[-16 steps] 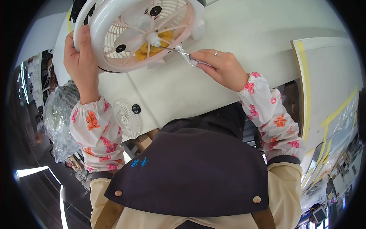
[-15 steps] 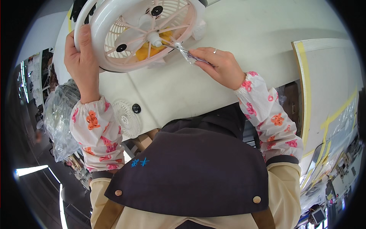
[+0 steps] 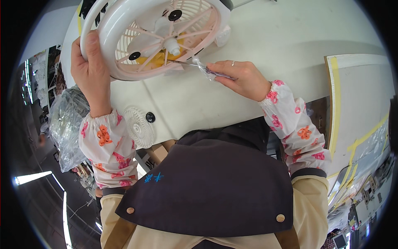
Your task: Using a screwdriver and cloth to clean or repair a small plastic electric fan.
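Observation:
A white and pale pink fan housing (image 3: pixel 111 43) is tilted up at the upper left, showing spokes, white blades and a white central hub (image 3: pixel 172 46). My left hand (image 3: pixel 90 66) is closed around the curved white handle at its left side. Between the thumb and fingers of my right hand (image 3: pixel 244 79) is a thin metal tool (image 3: pixel 185 63) with a purple handle, partly wrapped in clear plastic; its exact kind is unclear. Its tip passes in among the spokes, beside a yellow piece (image 3: pixel 154 62) inside the housing. Whether tip and piece touch, I cannot tell.
A round white grille (image 3: pixel 139 128) lies on the pale table (image 3: pixel 215 93) near my left sleeve, with a small black round part (image 3: pixel 150 117) beside it. Clear plastic bags (image 3: pixel 68 128) bulge at the left edge. A yellow-taped board (image 3: pixel 352 95) stands at the right.
The tool's tip has shifted from close by the hub to lower left among the spokes. My right hand has moved slightly down and right. My left hand keeps its hold.

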Tool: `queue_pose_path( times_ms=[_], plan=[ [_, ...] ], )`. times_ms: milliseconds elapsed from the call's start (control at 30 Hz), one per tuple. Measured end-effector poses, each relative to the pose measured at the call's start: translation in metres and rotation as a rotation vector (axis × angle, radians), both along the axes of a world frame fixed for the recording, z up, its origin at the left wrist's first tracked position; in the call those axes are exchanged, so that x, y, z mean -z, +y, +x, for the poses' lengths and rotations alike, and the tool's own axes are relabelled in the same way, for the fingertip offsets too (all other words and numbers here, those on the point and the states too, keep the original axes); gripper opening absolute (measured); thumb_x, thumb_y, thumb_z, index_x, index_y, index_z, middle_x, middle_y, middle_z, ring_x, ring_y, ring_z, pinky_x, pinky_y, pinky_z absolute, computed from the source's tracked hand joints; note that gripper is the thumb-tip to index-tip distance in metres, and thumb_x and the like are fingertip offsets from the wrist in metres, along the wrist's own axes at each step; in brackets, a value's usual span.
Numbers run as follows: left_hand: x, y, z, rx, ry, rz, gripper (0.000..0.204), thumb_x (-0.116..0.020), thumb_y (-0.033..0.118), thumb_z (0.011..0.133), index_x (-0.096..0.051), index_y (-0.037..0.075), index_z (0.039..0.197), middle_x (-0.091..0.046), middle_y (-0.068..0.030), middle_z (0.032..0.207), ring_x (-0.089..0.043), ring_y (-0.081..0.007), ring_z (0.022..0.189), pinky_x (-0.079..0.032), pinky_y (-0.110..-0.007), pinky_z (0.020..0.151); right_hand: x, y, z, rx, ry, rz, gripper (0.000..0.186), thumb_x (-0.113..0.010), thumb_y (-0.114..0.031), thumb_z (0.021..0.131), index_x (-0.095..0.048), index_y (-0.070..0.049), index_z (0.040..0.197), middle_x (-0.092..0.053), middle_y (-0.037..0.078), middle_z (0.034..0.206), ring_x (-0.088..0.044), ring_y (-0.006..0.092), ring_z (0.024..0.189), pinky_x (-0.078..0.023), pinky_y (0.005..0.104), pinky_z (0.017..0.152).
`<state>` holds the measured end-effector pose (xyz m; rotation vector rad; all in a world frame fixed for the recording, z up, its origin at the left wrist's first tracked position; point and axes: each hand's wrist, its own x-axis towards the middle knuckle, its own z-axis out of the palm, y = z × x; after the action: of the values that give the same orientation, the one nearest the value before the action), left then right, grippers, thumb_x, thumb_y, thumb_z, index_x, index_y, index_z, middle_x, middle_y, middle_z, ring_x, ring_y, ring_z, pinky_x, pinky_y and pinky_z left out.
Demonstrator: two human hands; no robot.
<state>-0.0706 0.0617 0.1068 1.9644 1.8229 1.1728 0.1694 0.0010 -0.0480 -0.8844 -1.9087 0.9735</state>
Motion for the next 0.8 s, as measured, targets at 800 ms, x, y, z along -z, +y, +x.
queue_pose_path(
  times_ms=[800],
  plan=[
    [-0.001, -0.002, 0.004, -0.012, -0.039, 0.001, 0.027, -0.046, 0.027, 0.088, -0.055, 0.002, 0.09, -0.055, -0.0003, 0.076, -0.046, -0.0034, 0.067, -0.037, -0.017, 0.061, -0.031, 0.005, 0.045, -0.071, -0.209, -0.023, 0.029, -0.059, 0.0, 0.071, -0.057, -0.002, 0.1, -0.06, 0.011, 0.089, -0.059, 0.0236, 0.072, -0.048, 0.0274, 0.062]
  ],
)
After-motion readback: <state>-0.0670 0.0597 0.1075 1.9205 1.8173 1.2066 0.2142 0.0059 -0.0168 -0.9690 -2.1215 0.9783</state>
